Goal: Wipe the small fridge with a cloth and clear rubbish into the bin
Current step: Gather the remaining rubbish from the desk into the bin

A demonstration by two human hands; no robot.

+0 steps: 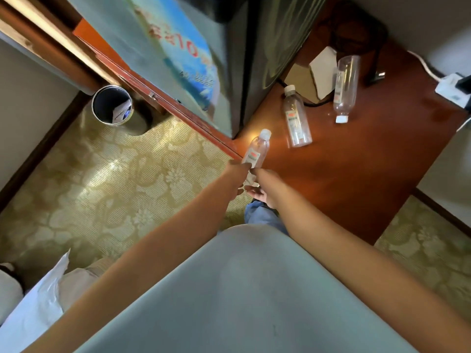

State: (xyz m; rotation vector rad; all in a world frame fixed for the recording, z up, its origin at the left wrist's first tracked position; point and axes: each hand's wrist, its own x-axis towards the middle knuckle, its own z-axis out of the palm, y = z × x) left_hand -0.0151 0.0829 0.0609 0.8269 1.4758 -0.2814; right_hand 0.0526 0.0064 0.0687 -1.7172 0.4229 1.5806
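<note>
Two bottles point(297, 118) lie on the desk point(356, 161) at the fridge's point(178, 47) three o'clock. The bin point(112, 104) stands on the floor at its nine o'clock.

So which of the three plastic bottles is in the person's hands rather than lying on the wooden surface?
The bottle nearest the person, cap pointing away, held at its base by the left hand. The other two lie untouched beside the fridge.

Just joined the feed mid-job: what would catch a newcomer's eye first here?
The clear bottle gripped in the left hand at centre, over the edge of the wooden desk. Two more empty bottles lie on the desk beside the small fridge. The bin stands on the carpet at left.
</note>
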